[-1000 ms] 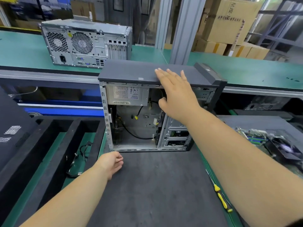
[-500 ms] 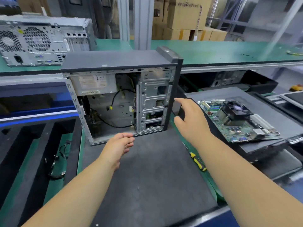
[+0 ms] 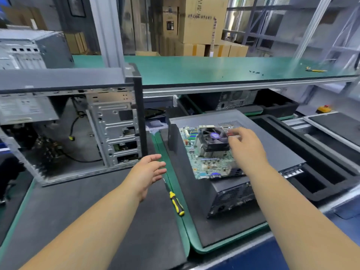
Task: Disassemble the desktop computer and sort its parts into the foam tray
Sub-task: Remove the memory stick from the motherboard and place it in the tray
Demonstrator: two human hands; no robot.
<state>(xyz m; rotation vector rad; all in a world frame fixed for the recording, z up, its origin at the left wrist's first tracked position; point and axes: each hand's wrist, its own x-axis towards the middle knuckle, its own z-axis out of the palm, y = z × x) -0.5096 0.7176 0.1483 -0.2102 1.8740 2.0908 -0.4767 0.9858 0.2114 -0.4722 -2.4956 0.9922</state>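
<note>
Background beyond the reaching hands: a long green-topped bench (image 3: 214,69), a grey aluminium post (image 3: 106,32), stacked cardboard boxes (image 3: 202,22), metal racking (image 3: 272,26) at daylit windows.

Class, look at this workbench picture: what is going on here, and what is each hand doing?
A person is stripping a desktop computer. The opened case stands on the mat at left. The right hand reaches over the motherboard, by its fan; whether it grips anything is unclear. The left hand hovers open near a yellow-handled screwdriver.

Stacked cardboard boxes (image 3: 202,22) behind the green bench (image 3: 214,69)
</note>
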